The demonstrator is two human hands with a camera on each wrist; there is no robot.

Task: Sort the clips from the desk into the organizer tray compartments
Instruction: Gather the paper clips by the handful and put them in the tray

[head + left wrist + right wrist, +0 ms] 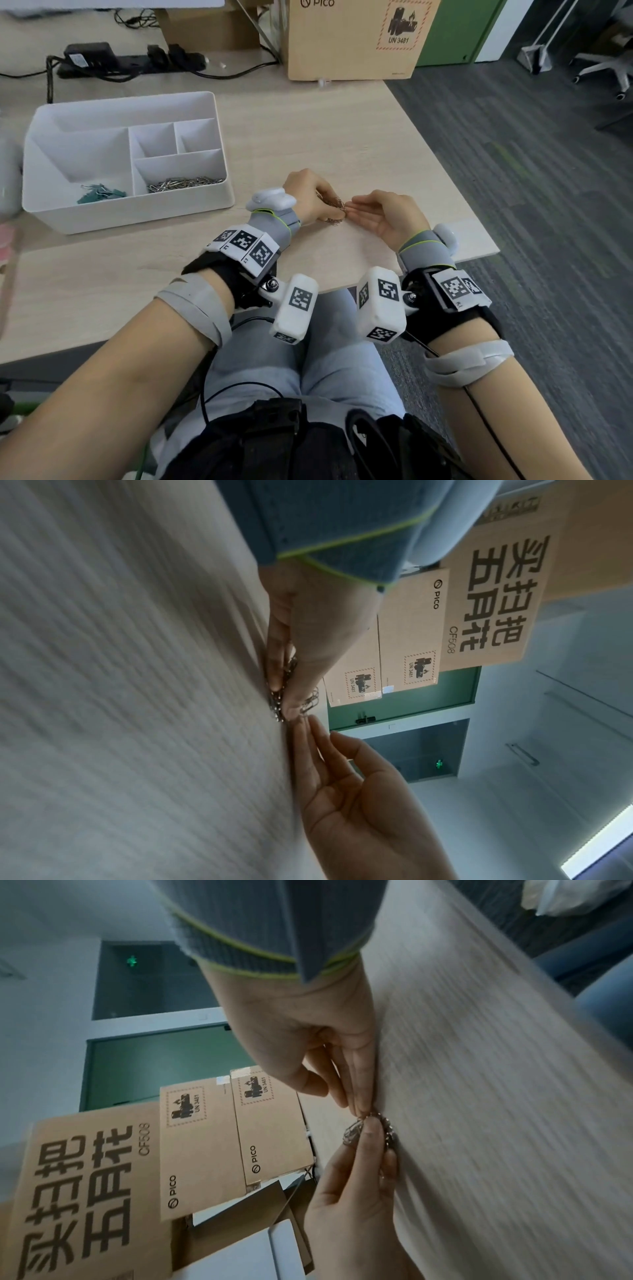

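A small heap of metal paper clips (335,209) lies on the wooden desk (308,137), right of the white organizer tray (126,214). My left hand (329,206) curls its fingers and thumb round the heap. My right hand (358,207) lies on its edge with straight fingers, its tips touching the clips from the right. The left wrist view has the left hand (287,693) on the clips (279,704) and the right hand (315,739) against them. The right wrist view shows the same clips (354,1131). Teal binder clips (99,194) fill the tray's front left compartment, silver paper clips (185,183) the front right.
The tray's two small back compartments (154,138) hold nothing. A cardboard box (352,37) and a black power strip (130,63) with cables stand at the back. The desk's right edge (445,164) drops to grey carpet close to my right hand.
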